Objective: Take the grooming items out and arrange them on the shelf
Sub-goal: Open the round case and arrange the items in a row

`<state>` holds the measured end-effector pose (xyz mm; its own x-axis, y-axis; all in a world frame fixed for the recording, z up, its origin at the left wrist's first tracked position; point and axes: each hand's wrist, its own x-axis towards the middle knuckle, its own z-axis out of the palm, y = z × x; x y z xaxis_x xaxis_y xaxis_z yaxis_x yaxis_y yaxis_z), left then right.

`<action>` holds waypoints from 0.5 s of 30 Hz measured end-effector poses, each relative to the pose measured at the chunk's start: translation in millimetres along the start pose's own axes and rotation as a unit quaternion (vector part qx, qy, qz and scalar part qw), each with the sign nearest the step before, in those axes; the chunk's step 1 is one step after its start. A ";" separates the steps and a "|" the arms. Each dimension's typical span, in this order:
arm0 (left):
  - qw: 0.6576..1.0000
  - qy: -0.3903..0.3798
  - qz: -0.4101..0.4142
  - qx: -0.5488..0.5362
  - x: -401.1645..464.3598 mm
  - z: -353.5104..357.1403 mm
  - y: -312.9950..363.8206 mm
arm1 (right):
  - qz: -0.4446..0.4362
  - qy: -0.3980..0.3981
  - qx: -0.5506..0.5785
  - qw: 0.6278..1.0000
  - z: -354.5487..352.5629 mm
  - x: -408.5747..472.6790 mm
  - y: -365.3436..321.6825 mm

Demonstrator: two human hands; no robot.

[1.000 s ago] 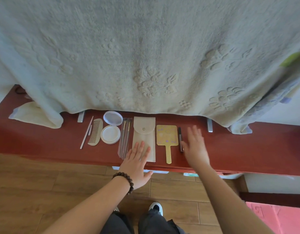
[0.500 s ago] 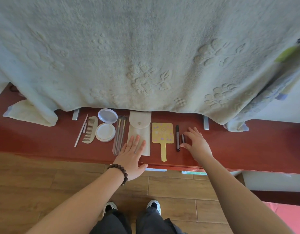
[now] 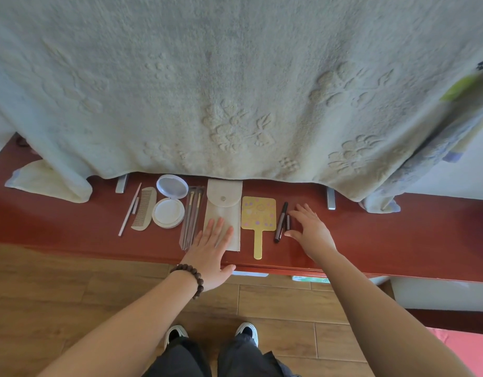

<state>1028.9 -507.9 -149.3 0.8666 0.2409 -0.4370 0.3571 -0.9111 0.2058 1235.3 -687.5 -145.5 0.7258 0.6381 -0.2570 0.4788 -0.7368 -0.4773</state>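
My left hand (image 3: 211, 250) lay flat, grip wide and holding nothing, fingers spread on the near end of the cloth pouch (image 3: 223, 213) on the red shelf (image 3: 384, 240). My right hand (image 3: 309, 229) was also wide and empty, its thumb just beside a short dark stick (image 3: 288, 222) and a dark pencil (image 3: 280, 222). Left of these lay the yellow hand mirror (image 3: 258, 213). Left of the pouch lay the brushes (image 3: 192, 216), open compact (image 3: 168, 213), comb (image 3: 144, 208) and thin stick (image 3: 129, 210). A pale towel (image 3: 235, 91) hung over the shelf's far edge.
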 end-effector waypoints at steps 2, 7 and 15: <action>1.000 -0.002 -0.001 0.000 0.0 -0.3 0.1 | -0.001 -0.001 -0.003 1.000 -0.5 2.1 -1.7; 1.000 -0.001 -0.001 0.000 0.0 -1.8 0.6 | -0.018 -0.007 -0.004 1.000 -0.3 9.0 -6.5; 1.000 -0.001 0.004 -0.007 -1.0 -3.2 -0.8 | -0.047 -0.043 -0.021 0.998 -4.5 16.0 -5.6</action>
<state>1028.8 -506.3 -146.3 0.8685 0.2334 -0.4372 0.3557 -0.9079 0.2218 1246.4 -674.2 -143.2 0.6317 0.7209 -0.2851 0.5652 -0.6800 -0.4671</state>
